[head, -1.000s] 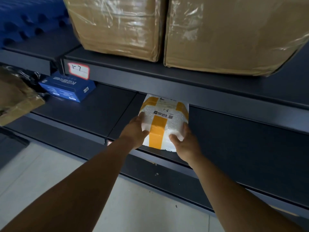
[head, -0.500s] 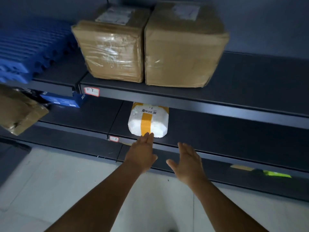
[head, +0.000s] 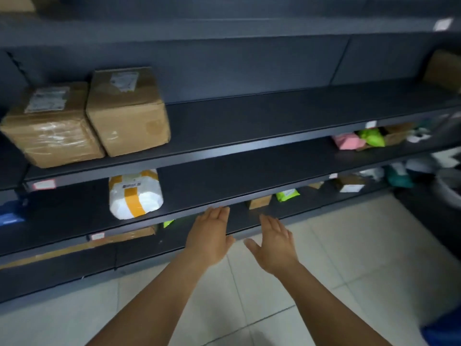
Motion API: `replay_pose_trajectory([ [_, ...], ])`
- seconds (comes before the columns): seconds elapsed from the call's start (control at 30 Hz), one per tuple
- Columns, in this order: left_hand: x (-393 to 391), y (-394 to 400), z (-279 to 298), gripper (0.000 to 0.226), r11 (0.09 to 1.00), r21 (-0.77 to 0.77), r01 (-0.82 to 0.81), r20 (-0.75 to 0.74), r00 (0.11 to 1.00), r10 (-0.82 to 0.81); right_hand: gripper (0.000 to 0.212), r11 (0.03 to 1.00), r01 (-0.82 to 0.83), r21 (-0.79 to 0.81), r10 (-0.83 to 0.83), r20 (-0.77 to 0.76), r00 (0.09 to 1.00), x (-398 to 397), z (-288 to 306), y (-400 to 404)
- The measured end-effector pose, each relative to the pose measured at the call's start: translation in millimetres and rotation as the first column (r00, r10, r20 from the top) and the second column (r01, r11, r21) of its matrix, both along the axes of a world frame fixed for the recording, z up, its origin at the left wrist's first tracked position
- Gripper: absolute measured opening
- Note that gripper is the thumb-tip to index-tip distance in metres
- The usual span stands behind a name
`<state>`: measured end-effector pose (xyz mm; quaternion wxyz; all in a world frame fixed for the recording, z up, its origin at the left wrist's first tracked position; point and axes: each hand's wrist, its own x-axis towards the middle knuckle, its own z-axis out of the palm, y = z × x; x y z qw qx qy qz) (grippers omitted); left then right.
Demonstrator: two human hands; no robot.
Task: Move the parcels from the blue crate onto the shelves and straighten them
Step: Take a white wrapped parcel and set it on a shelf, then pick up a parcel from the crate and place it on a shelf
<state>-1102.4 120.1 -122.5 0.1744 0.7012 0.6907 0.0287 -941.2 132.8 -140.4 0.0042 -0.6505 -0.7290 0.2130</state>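
A white foam parcel with yellow tape (head: 134,193) lies on the dark middle shelf (head: 249,176), left of centre. My left hand (head: 210,237) and my right hand (head: 273,242) hover side by side, flat and empty, in front of the shelf's front edge, to the right of the parcel and apart from it. A blue corner (head: 442,333) shows at the bottom right; I cannot tell whether it is the crate.
Two brown cardboard boxes (head: 52,126) (head: 129,113) stand on the shelf above. Pink and green bags (head: 359,141) lie far right on the middle shelf. Small boxes and green pouches (head: 287,195) sit on the lower shelf. A blue box (head: 10,213) lies at the left edge. Pale floor tiles lie below.
Both hands let go of the white parcel and pulled back, open. The view has swung right and drawn back, so more of the shelving shows.
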Motion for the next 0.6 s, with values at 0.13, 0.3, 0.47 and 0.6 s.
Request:
replay_pose_trajectory([
  [0.13, 74.2, -9.0, 18.2, 0.074, 0.987, 0.027, 0.157, 0.039, 0.987, -0.158, 0.076, 0.985, 0.172, 0.021, -0.172, -0.003, 0.985, 81.6, 19.2, -28.8],
  [0.3, 176.7, -27.4, 35.5, 0.071, 0.95, 0.039, 0.309, 0.061, 0.948, -0.311, 0.075, 0.931, 0.366, 0.016, -0.365, -0.028, 0.93, 188.3, 41.1, -75.6],
  [0.47, 297.8, -56.9, 48.1, 0.072, 0.89, 0.053, 0.452, 0.07, 0.888, -0.455, 0.075, 0.85, 0.522, 0.061, -0.521, -0.032, 0.853, 300.7, 58.0, -131.2],
  [0.6, 396.2, -92.1, 59.7, 0.071, 0.827, 0.088, 0.555, 0.07, 0.825, -0.561, 0.076, 0.787, 0.613, 0.078, -0.612, -0.033, 0.79, 390.4, 66.8, -180.4],
])
